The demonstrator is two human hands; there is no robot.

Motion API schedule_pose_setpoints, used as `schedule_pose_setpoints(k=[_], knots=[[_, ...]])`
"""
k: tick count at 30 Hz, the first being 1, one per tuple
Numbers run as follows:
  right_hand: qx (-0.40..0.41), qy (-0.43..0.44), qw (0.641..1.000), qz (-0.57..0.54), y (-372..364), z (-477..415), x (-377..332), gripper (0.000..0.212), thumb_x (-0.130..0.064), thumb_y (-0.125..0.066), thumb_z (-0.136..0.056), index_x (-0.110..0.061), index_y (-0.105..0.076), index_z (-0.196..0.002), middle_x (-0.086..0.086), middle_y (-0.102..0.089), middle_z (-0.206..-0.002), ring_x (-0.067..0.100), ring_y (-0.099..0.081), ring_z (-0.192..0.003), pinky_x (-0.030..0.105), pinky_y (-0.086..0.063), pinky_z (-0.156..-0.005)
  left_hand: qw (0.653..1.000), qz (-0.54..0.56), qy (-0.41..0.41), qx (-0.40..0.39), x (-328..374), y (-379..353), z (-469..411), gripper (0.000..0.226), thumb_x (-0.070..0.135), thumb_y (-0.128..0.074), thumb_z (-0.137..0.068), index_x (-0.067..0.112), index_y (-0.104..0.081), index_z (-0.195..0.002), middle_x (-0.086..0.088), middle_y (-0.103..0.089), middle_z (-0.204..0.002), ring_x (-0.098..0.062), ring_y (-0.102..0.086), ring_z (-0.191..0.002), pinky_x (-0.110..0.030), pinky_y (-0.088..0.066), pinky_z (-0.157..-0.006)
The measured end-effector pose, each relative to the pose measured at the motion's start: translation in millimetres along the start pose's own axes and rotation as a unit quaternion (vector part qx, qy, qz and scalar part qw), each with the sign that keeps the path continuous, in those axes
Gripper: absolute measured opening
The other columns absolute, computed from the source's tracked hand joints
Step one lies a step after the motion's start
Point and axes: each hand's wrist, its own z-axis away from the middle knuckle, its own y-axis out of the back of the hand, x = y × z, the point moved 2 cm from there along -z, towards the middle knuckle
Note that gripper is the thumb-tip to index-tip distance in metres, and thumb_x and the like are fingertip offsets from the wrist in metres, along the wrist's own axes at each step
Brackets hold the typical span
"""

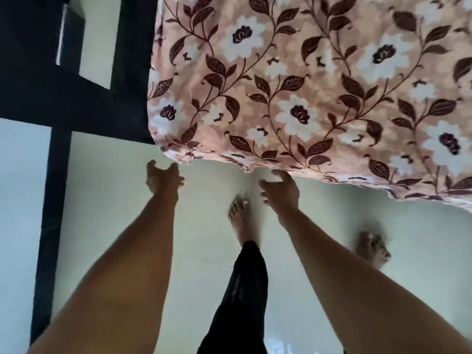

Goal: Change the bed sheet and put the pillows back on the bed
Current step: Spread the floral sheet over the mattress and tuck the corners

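Both hands reach with fingers spread, holding nothing, toward the floral bed sheet (293,85), whose hem runs crosswise along the bed's near edge just ahead of them. The right hand (279,189) is nearer, fingertips perhaps brushing the hem; the left hand (164,178) hovers just short of the draped corner by the dark bed frame (127,106).

1. Floor (102,175): pale, glossy tiles; a thin joint line (252,181) runs away from the viewer.
2. Dark frame (63,98): black bars crossing at right angles, left side, with floor visible between them.
3. Light: soft and even; 1 bright sheen (277,344) on the tile at the bottom edge.
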Motion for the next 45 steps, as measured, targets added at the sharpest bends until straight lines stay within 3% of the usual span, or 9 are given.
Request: schedule_pose_setpoints(k=[6, 11, 15, 19, 24, 29, 33, 37, 45], knots=[[0.129, -0.024, 0.987, -0.090, -77, -35, -13, 0.026, -0.054, -0.081, -0.055, -0.041, -0.071, -0.075, -0.003, -0.072, -0.060, 0.026, -0.075, -0.066, 0.055, -0.062, -0.071, 0.985, -0.030, -0.016, -0.168, 17, -15, -70, 0.022, 0.027, -0.067, -0.094, 0.007, -0.069, -0.101, -0.015, -0.075, -0.086, -0.019, -0.071, -0.059, -0.024, -0.055, -0.051], [0.129, -0.053, 0.989, -0.048, -105, -28, -39, 0.019, -0.032, -0.075, -0.071, -0.013, -0.074, -0.067, 0.000, -0.073, -0.061, 0.024, -0.075, -0.062, 0.043, -0.063, -0.062, 0.996, -0.081, 0.022, -0.041, -52, -12, -200, 0.057, 0.058, -0.057, -0.072, 0.012, -0.069, -0.105, -0.009, -0.076, -0.100, -0.030, -0.074, -0.088, -0.050, -0.061, -0.084], [0.110, -0.123, 0.983, -0.079, -114, -31, -50, 0.018, -0.014, -0.081, -0.073, -0.008, -0.070, -0.060, 0.002, -0.069, -0.054, 0.021, -0.066, -0.046, 0.032, -0.054, -0.046, 0.997, -0.072, 0.037, 0.016, -34, -15, -188, 0.032, 0.043, -0.062, -0.070, 0.013, -0.071, -0.071, -0.002, -0.073, -0.065, -0.023, -0.071, -0.055, -0.039, -0.061, -0.062], [0.058, -0.140, 0.986, -0.070, -98, -29, -46, 0.017, -0.018, -0.084, -0.079, -0.011, -0.071, -0.070, 0.007, -0.072, -0.066, 0.020, -0.064, -0.050, 0.021, -0.039, -0.039, 0.994, -0.033, 0.103, -0.020, -32, -26, -170, 0.048, 0.053, -0.063, -0.077, 0.010, -0.067, -0.099, -0.008, -0.077, -0.085, -0.024, -0.071, -0.059, -0.045, -0.061, -0.073], [0.052, -0.127, 0.990, -0.028, -51, 0, -58, 0.021, -0.023, -0.078, -0.089, -0.014, -0.066, -0.074, 0.008, -0.070, -0.071, 0.021, -0.063, -0.057, 0.023, -0.044, -0.043, 0.977, 0.004, 0.187, -0.101, 24, -10, -33, 0.028, 0.017, -0.063, -0.094, 0.008, -0.057, -0.120, -0.017, -0.061, -0.105, -0.034, -0.067, -0.078, -0.048, -0.061, -0.076], [0.063, -0.073, 0.988, 0.124, 2, 52, -78, 0.018, -0.021, -0.057, -0.080, -0.010, -0.070, -0.072, 0.008, -0.076, -0.072, 0.027, -0.076, -0.070, 0.044, -0.064, -0.074, 0.975, -0.116, 0.083, -0.168, 61, 11, 43, 0.026, 0.010, -0.057, -0.087, 0.000, -0.064, -0.110, -0.014, -0.063, -0.081, -0.030, -0.066, -0.062, -0.040, -0.060, -0.061], [0.087, -0.016, 0.970, 0.226, 39, 104, -94, 0.015, -0.029, -0.057, -0.080, -0.017, -0.066, -0.078, 0.004, -0.074, -0.088, 0.031, -0.071, -0.095, 0.029, -0.053, -0.078, 0.947, -0.215, -0.041, -0.235, 90, 18, 99, 0.035, 0.023, -0.057, -0.074, 0.014, -0.071, -0.105, -0.009, -0.071, -0.079, -0.030, -0.070, -0.062, -0.050, -0.064, -0.072], [0.113, 0.036, 0.965, 0.234, 80, 163, -103, 0.035, -0.027, -0.066, -0.091, -0.018, -0.068, -0.125, 0.005, -0.070, -0.129, 0.026, -0.062, -0.122, 0.031, -0.048, -0.098, 0.886, -0.331, -0.210, -0.249, 121, 33, 182, 0.026, 0.028, -0.061, -0.085, 0.021, -0.071, -0.108, -0.009, -0.072, -0.109, -0.035, -0.067, -0.103, -0.040, -0.057, -0.091], [0.140, 0.074, 0.957, 0.241, 198, 288, -70, 0.061, -0.029, -0.065, -0.093, -0.014, -0.046, -0.149, 0.011, -0.063, -0.137, 0.029, -0.054, -0.133, 0.036, -0.046, -0.105, 0.746, -0.448, -0.393, -0.298, 110, 61, 355, 0.032, 0.030, -0.061, -0.092, 0.018, -0.069, -0.120, -0.010, -0.070, -0.121, -0.034, -0.063, -0.113, -0.033, -0.049, -0.088]])
